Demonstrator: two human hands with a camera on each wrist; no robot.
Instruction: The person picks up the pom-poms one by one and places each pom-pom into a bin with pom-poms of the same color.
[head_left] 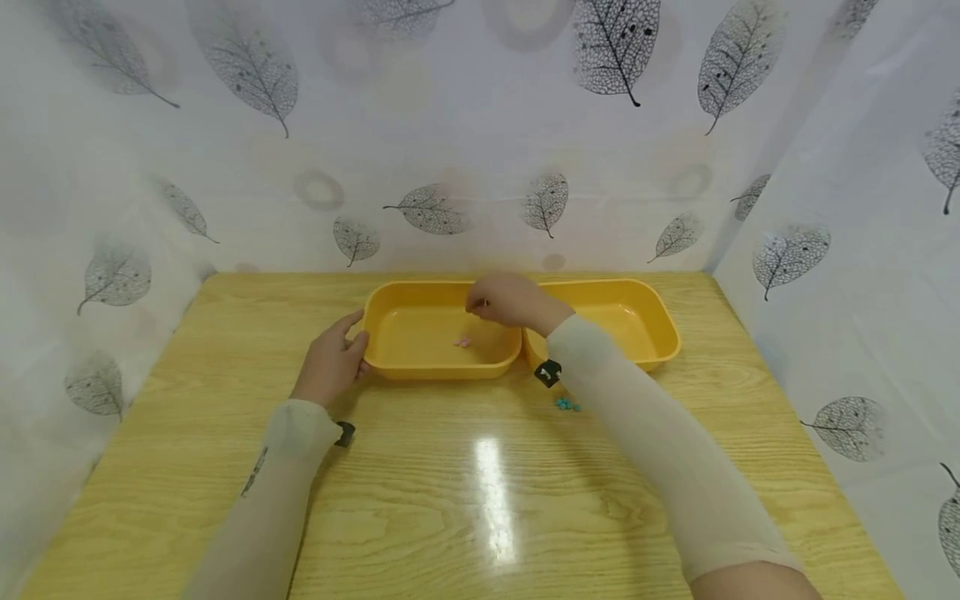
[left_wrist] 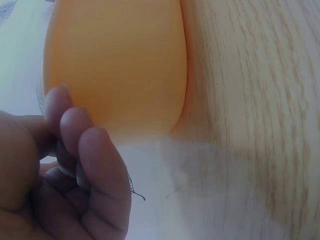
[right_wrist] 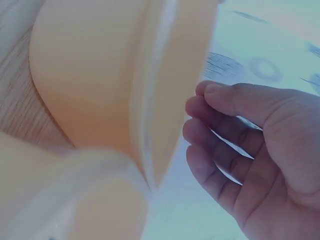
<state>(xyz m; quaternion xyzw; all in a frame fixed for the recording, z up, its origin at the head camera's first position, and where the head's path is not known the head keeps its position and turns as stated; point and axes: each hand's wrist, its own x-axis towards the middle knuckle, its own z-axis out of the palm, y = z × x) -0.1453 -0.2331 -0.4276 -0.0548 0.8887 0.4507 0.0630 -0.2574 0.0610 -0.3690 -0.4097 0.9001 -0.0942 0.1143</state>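
Two yellow trays side by side on a wooden table [head_left: 465, 500], left tray [head_left: 420, 367] touching right tray [head_left: 652, 333]. Left hand [head_left: 330, 362] at 9 o'clock of the left tray, thumb and fingers curled on its near left corner, holding the rim. From the left wrist view, fingers [left_wrist: 95, 150] bent close against the tray wall. Right hand [head_left: 510, 302] up over the left tray, at its 1 o'clock corner, fingers bent in, tips close together; cannot tell if something tiny sits between them. Small pink bit [head_left: 462, 341] lying inside the left tray, near its middle. Small teal bits [head_left: 567, 405] on the table at 6 o'clock of the right tray, just beside the right sleeve [head_left: 660, 450].
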